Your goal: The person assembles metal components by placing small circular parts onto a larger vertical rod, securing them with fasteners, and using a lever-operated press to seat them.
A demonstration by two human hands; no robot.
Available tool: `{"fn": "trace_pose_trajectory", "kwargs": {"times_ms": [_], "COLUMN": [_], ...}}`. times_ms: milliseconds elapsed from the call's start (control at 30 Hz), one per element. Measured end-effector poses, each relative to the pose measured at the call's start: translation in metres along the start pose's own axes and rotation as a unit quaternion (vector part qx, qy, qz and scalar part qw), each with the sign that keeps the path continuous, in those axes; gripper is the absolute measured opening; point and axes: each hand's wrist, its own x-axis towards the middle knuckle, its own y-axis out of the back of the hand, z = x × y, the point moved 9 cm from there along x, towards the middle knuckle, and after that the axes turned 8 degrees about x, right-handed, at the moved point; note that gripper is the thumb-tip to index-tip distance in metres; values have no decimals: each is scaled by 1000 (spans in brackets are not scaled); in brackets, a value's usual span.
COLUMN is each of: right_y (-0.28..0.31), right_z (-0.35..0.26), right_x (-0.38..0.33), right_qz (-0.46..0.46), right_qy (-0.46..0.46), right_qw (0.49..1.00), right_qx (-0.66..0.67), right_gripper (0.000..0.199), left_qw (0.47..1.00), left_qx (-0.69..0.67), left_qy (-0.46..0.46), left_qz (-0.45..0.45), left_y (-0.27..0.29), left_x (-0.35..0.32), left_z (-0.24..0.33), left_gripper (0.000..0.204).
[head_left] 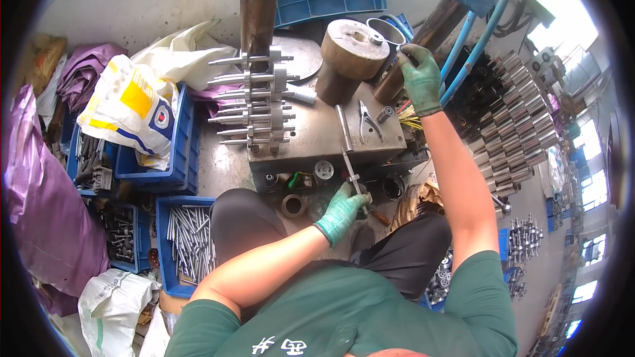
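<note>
My left hand (343, 211), in a green glove, is closed around a slim metal shaft (350, 170) with a collar partway along it. The shaft tilts upward in front of a steel work block (311, 133). My right hand (421, 80), also gloved in green, is raised at the far right of the block, fingers curled beside a round metal rim (386, 30); what its fingertips hold, if anything, I cannot make out. Left of that rim stands a thick steel cylinder (350, 49) with a small ring (376, 38) on top. Pliers (368, 121) and a metal rod (344, 128) lie on the block.
Several shafts with round parts (261, 109) are stacked at the block's left. A blue crate of rods (190, 241) sits beside my left knee. Stacked metal cylinders (512, 122) line the right side. A steel post (259, 6) and blue hoses (486, 33) rise behind.
</note>
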Motion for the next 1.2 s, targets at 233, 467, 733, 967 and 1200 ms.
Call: {"fn": "trace_pose_trajectory", "kwargs": {"times_ms": [233,467,733,967,1200], "right_y": [-48,-57,5,52,62], "right_z": [21,9,-13,-18,-17], "right_x": [38,37,-26,-183,-189], "right_qz": [-76,-111,-87,-232,-307], "right_qy": [-72,-42,-18,-123,-109], "right_qw": [992,980,996,965,945], "right_qx": [-72,-159,-24,-6,-27], "right_gripper": [28,33,34,20,24], "left_qw": [998,997,989,988,920], "left_qx": [46,52,90,24,104], "left_qy": [-26,-52,-114,-143,-378], "left_qz": [-25,2,12,-47,26], "left_y": [1,6,10,3,-9], "left_x": [15,9,5,-25,-30], "left_z": [-13,6,15,43,168], "left_gripper": [38,36,52,74,83]}}
